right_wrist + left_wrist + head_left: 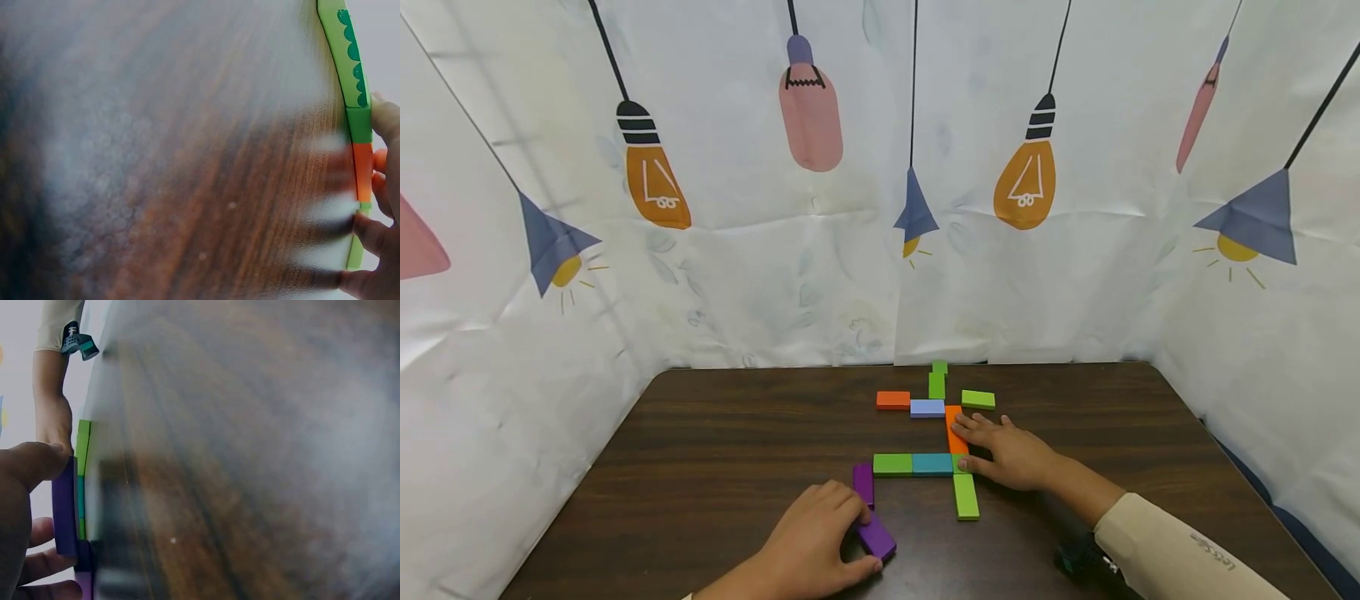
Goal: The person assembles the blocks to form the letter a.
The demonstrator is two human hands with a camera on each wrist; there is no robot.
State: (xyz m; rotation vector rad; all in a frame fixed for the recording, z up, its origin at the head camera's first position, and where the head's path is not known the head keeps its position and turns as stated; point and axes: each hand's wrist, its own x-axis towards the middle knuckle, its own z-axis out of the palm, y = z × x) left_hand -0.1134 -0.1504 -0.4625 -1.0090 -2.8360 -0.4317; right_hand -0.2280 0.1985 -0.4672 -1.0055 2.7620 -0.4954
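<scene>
My left hand (812, 542) pinches a purple block (877, 537) between thumb and fingers; in the left wrist view the same purple block (64, 506) stands between them. Its far end meets a second purple block (863, 485). My right hand (1018, 454) rests, fingers spread, on an orange block (953, 432), with the thumb over a small green block (958, 463). Below that lies a green block (966, 497); to its left are a teal block (932, 465) and a green block (892, 465). In the right wrist view the fingers lie along the orange block (363, 172).
Toward the back lie a blue block (927, 408), a second orange block (892, 401), two green blocks end to end (937, 385) and a separate green block (978, 400). All sit on a dark wooden table (737, 442), with a patterned cloth (850, 275) hanging behind.
</scene>
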